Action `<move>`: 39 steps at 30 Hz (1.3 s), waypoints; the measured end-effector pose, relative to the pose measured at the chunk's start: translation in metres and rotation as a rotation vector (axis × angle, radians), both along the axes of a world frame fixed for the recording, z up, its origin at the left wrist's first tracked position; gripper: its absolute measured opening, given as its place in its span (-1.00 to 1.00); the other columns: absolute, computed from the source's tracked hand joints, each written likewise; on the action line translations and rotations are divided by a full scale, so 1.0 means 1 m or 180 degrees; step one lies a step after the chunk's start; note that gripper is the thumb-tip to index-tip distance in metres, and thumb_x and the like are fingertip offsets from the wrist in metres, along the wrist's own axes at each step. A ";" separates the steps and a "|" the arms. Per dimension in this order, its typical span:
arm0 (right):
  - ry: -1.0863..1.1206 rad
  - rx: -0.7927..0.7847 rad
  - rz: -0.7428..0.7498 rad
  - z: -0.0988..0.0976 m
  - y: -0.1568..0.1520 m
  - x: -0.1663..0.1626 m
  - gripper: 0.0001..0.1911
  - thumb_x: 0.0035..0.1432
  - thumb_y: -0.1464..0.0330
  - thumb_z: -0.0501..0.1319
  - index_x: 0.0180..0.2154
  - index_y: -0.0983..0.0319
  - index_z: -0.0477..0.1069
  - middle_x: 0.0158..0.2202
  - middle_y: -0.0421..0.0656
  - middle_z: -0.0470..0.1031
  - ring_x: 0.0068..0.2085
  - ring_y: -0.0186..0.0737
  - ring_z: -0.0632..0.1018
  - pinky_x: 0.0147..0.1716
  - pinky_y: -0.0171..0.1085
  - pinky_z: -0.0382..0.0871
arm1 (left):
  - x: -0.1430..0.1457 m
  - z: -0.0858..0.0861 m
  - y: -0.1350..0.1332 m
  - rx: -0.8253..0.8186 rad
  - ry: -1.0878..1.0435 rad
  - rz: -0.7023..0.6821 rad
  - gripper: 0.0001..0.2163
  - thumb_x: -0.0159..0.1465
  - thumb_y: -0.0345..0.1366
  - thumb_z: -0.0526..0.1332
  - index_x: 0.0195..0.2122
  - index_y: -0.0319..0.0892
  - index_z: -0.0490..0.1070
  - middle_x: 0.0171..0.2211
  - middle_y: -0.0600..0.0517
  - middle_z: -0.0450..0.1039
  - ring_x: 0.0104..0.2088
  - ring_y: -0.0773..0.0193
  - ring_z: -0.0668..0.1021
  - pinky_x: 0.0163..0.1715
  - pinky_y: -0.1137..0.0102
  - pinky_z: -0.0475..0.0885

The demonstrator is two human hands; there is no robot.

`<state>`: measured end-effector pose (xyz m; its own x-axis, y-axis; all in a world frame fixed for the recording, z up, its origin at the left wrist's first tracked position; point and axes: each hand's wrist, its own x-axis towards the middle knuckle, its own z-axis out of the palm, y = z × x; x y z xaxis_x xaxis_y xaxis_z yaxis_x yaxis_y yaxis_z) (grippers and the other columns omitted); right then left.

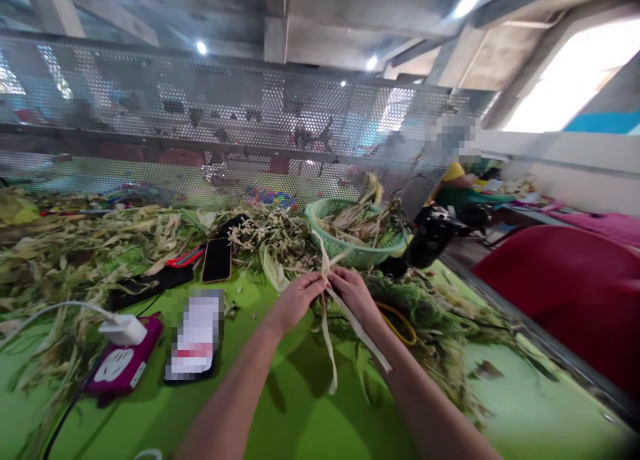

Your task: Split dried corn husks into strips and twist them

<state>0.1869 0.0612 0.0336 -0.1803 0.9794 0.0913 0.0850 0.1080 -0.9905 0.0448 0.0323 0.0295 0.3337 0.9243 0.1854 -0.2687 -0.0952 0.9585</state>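
Both my hands meet over the green table (pixel 310 427), pinching pale dried husk strips (pixel 329 350) where they cross. My left hand (pixel 303 299) grips them from the left, thumb and fingertips pressed together. From the other side my right hand (pixel 351 293) pinches the same crossing. Two strip ends hang down below the fingers, one straight and one slanting over my right wrist; shorter ends stick up above. Just beyond my hands stands a green plastic basket (pixel 345 252) holding dried husks (pixel 360 225). Whether the strips are knotted is hidden by my fingers.
Husk scraps (pixel 135 237) cover the table's left and back. A black phone (pixel 217 260), a blurred-screen phone (pixel 195 337), a pink power bank (pixel 123 363) with a white plug and a red cutter (pixel 186 257) lie leftward. A red chair (pixel 565 300) and another person (pixel 457 183) are at right.
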 end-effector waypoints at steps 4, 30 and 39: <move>-0.0079 0.0544 -0.0376 0.006 -0.007 0.001 -0.60 0.06 0.06 0.20 -0.58 0.24 0.31 -0.63 -0.27 0.25 -0.56 -0.38 0.25 -0.55 -0.36 0.14 | -0.001 -0.005 0.006 0.0054 0.0227 0.0356 -0.81 0.19 -0.16 0.18 -0.39 -0.17 0.45 -0.49 0.07 0.35 -0.45 0.33 0.33 -0.40 0.47 0.21; -0.0792 0.1704 -0.0347 0.012 -0.015 0.000 -0.80 0.15 0.31 0.17 -0.21 0.19 0.50 -0.24 -0.09 0.52 -0.22 -0.16 0.51 -0.17 -0.21 0.38 | 0.000 -0.013 0.010 -0.0270 0.0187 0.0671 -0.75 0.12 -0.12 0.23 -0.53 -0.21 0.42 -0.64 0.13 0.20 -0.57 0.40 0.20 -0.57 0.48 0.07; -0.0329 0.1104 -0.0089 0.005 -0.007 0.000 -0.75 0.05 0.23 0.27 -0.25 0.23 0.49 -0.31 -0.11 0.55 -0.31 -0.19 0.53 -0.27 -0.24 0.42 | -0.004 -0.009 0.009 -0.0838 -0.0503 0.0511 -0.68 0.10 -0.05 0.25 -0.53 -0.24 0.36 -0.68 0.16 0.12 -0.66 0.48 0.15 -0.65 0.50 -0.06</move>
